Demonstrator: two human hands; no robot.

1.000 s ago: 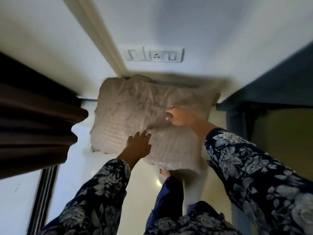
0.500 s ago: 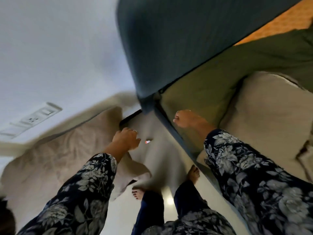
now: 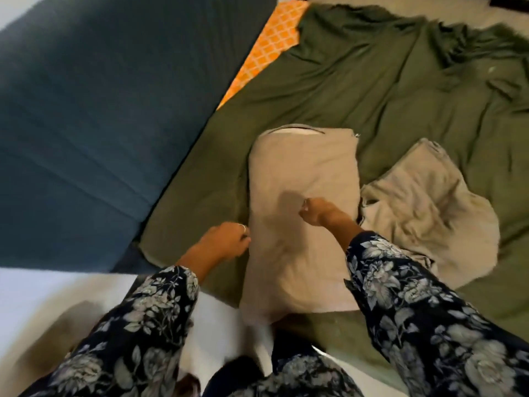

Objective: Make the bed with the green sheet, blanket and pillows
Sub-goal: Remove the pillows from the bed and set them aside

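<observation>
Motion blur softens both hands; I cannot tell the grip of the left hand (image 3: 226, 239), curled at the pillow's (image 3: 300, 224) left edge. Right hand (image 3: 315, 210) curled above it, grip unclear too. Beige pillow lies lengthwise on the wrinkled green sheet (image 3: 372, 81); crumpled beige blanket (image 3: 423, 207) just beside.

A home bedroom: bed with rumpled green sheet (image 3: 357, 81), beige pillow (image 3: 303, 179), blue padded headboard (image 3: 100, 124).

Both arms reach forward — left hand (image 3: 226, 241) and right hand (image 3: 316, 211), fingers curled.
</observation>
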